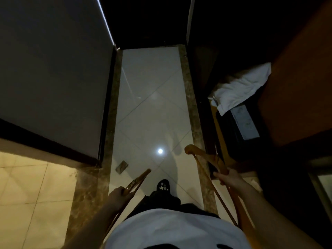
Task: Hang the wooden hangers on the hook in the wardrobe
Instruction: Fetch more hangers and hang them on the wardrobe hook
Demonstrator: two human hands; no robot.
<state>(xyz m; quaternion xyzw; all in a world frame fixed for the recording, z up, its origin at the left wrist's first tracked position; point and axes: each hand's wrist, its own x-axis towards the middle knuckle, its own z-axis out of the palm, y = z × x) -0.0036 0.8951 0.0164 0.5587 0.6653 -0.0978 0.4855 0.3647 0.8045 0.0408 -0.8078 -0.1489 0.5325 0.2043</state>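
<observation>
I look down a dim, narrow tiled corridor. My left hand (117, 194) is closed around a wooden hanger (140, 178) that points forward over the floor. My right hand (230, 178) grips wooden hangers (201, 155), apparently more than one, with a curved end reaching forward and a long bar running back past my forearm. A metal hook (216, 150) sticks up from them. An open dark compartment (224, 69), perhaps the wardrobe, lies to the right. No hanging hook of the wardrobe is visible.
A grey door or wall panel (53, 69) stands on the left, with yellowish tiles (27, 194) beyond it. A white cloth (240, 88) lies on a dark box (242, 126) at the right. A small flat object (122, 167) rests on the floor. My foot (163, 185) is below.
</observation>
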